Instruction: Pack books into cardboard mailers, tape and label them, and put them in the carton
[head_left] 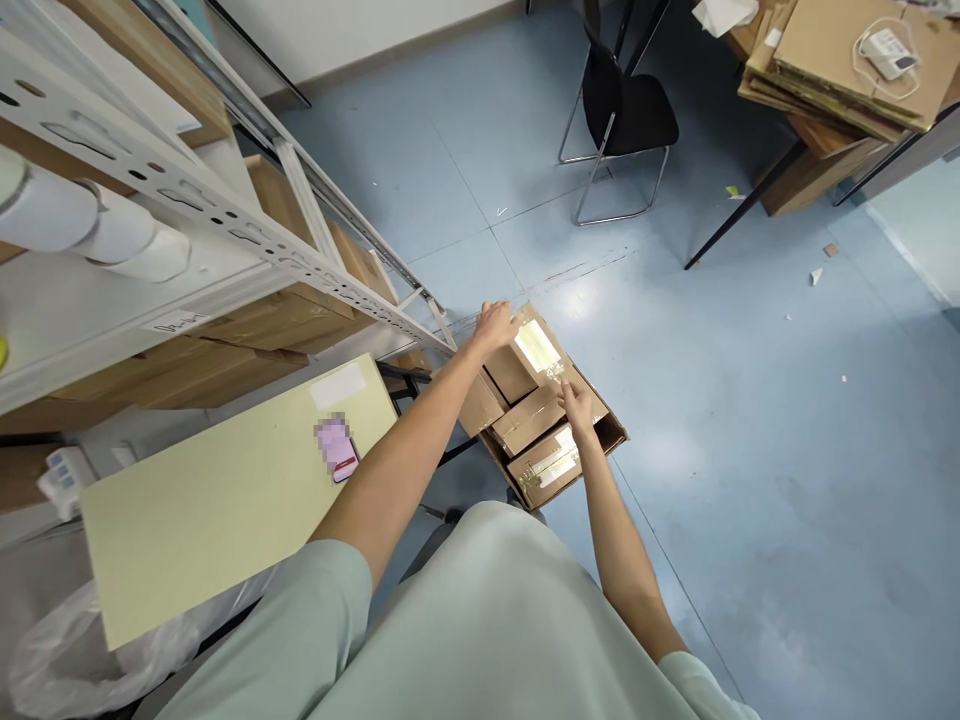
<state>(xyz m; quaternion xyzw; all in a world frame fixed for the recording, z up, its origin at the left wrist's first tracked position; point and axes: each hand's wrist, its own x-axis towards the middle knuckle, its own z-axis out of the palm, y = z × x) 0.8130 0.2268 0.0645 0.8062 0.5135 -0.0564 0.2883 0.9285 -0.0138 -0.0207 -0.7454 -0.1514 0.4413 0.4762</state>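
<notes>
A large open cardboard box (pixel 615 432) on the floor in front of me holds several smaller taped cartons. On top, a small cardboard box (pixel 541 345) with a white label sits tilted between my hands. My left hand (pixel 495 327) is closed over its far left edge, fingers curled. My right hand (pixel 577 405) grips its near right corner, thumb and fingers bent at the tape; the fingertips are partly hidden. Beneath it lie a plain carton (pixel 527 420) and a carton with a label and shiny tape (pixel 551 468).
A pale table (pixel 225 510) with a phone (pixel 337 448) stands on my left, under metal shelving (pixel 247 225) with cartons and white rolls (pixel 105 225). Ahead are a black chair (pixel 637 115) and a desk with stacked cardboard (pixel 832 60). Scraps lie on the blue floor.
</notes>
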